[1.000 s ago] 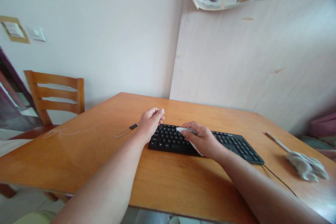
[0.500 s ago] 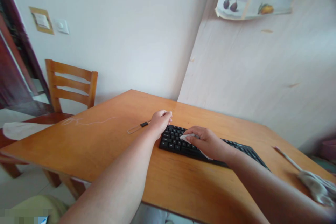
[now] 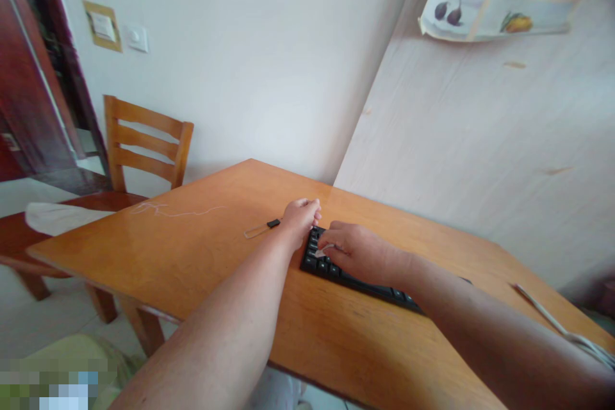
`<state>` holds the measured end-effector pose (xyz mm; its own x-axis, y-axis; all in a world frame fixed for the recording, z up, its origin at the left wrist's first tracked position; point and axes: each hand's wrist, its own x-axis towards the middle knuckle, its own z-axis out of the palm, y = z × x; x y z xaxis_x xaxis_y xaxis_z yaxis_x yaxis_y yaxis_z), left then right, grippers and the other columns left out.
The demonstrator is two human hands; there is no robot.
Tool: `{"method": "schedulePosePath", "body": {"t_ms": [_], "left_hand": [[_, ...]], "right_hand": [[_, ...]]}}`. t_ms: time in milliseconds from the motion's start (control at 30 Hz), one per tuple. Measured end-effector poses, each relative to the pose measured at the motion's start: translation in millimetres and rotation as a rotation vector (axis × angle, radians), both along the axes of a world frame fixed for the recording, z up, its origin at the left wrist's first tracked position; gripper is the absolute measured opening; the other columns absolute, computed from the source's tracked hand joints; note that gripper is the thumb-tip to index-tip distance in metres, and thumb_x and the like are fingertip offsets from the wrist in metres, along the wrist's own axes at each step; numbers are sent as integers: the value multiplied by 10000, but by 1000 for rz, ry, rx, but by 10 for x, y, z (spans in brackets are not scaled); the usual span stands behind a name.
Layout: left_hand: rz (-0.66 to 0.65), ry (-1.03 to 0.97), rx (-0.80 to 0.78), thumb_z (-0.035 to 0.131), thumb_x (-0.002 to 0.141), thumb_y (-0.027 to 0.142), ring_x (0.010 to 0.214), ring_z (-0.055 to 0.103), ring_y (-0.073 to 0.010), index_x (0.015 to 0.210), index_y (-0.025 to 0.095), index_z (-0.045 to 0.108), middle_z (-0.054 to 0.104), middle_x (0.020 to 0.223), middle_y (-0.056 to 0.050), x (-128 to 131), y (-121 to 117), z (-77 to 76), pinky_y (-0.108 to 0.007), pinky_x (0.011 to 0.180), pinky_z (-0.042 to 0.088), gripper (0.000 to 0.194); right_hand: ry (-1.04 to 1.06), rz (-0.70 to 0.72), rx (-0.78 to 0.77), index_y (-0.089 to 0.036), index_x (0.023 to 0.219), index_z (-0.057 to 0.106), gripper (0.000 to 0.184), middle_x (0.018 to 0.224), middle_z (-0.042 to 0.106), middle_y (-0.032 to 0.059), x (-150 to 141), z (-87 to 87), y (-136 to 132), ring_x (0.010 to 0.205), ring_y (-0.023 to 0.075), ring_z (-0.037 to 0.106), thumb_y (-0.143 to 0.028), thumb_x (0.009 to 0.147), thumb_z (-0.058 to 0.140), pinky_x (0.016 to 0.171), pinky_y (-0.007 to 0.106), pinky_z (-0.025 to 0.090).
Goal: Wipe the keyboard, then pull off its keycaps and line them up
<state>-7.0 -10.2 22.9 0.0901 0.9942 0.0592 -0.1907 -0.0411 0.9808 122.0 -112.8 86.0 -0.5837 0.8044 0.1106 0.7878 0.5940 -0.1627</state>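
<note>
We see a black keyboard (image 3: 331, 268) lying lengthwise near the middle of the wooden counter (image 3: 202, 250), well in from the near edge, its right part covered by an arm. Our right hand (image 3: 358, 250) is over the keyboard's left half, fingers pinching a white wipe (image 3: 325, 251) against the keys. Our left hand (image 3: 298, 224) is at the keyboard's far left corner, its fingers curled into a loose fist; we cannot tell whether they touch the frame.

Just left of that hand, toward the counter's far left corner, lies 1 thin loop with a small black tab (image 3: 273, 223). By the right edge we have 1 pale cord (image 3: 542, 307), partly behind our forearm. 1 wooden chair (image 3: 147, 144) stands beyond the left edge.
</note>
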Motion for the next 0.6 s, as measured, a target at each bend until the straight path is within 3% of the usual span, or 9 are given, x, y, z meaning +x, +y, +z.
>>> {"method": "schedulePosePath", "body": {"t_ms": [300, 600], "left_hand": [[53, -41, -42, 638, 792, 373, 491, 490, -98, 658, 163, 585, 598, 586, -31, -8, 32, 32, -233, 491, 358, 254], [86, -67, -68, 625, 795, 364, 482, 497, -99, 678, 158, 606, 610, 594, -26, -38, 44, 67, -243, 504, 361, 237]], "right_hand": [[-204, 99, 47, -195, 891, 690, 232, 979, 661, 74, -210, 48, 88, 832, 177, 599, -105, 867, 477, 688, 271, 413], [-312, 91, 75, -197, 883, 701, 221, 952, 669, 90, -318, 57, 137, 799, 196, 612, -121, 859, 495, 631, 279, 390]]}}
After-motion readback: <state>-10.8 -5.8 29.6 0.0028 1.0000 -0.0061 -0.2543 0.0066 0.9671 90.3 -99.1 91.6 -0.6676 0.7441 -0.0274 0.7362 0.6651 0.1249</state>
